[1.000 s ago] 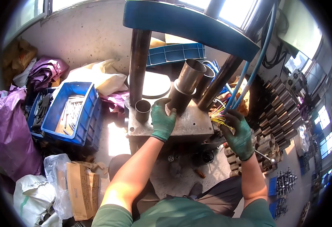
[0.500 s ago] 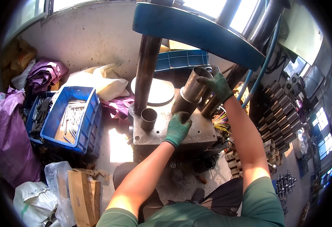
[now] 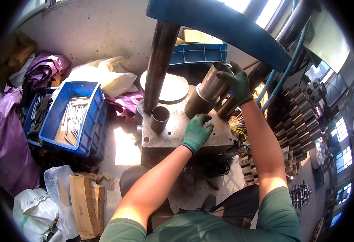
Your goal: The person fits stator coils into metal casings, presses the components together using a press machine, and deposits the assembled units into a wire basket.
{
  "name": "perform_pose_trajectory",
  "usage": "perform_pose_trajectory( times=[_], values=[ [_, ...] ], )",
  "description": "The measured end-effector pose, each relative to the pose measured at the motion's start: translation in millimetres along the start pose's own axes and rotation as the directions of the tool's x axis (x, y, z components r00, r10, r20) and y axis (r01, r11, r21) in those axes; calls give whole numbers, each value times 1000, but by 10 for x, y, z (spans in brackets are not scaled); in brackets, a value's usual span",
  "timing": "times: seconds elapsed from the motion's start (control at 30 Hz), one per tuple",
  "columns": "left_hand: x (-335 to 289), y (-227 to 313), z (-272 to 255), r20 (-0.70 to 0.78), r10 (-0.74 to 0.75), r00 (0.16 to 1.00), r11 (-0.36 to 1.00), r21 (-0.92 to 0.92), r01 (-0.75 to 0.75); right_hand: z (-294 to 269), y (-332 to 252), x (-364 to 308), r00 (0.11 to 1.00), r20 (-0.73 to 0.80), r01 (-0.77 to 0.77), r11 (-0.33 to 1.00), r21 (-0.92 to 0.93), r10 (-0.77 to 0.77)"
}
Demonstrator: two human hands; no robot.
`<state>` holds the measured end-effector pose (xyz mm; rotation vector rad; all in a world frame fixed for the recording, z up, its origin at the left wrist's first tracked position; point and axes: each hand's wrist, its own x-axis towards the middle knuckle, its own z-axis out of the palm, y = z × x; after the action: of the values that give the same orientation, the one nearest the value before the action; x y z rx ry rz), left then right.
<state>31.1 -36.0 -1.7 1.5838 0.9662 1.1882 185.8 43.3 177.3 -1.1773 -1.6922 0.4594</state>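
Right fingers [image 3: 227, 76] at steel tube [image 3: 210, 84], grip partly hidden, cannot tell, left fingers [image 3: 202, 117] parted, blue beam [image 3: 221, 20] cropped

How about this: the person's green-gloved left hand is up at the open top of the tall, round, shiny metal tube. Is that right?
Not quite: it's the wrong hand. The head view shows the green-gloved right hand at the open top of the tall, round, shiny metal tube; the left hand is lower down.

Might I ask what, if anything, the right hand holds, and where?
Unclear: the green-gloved right hand is at the upper rim of the tall grey metal tube.
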Motion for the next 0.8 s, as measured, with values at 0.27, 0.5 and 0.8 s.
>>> perform_pose_trajectory(
  times=[0.27, 0.5, 0.8],
  values=[
    [-3, 3, 82, 24, 19, 1000, 998, 57, -20, -87, -4, 29, 986, -168, -4, 998, 56, 14],
    [-12, -69, 146, 52, -41, 998, 989, -141, 47, -193, 41, -456, 957, -250, -50, 930, 364, 149],
    [-346, 101, 276, 126, -278, 952, 594, -756, 274, -168, 23, -2187, 808, -60, -399, 619, 677, 586]
  ],
)
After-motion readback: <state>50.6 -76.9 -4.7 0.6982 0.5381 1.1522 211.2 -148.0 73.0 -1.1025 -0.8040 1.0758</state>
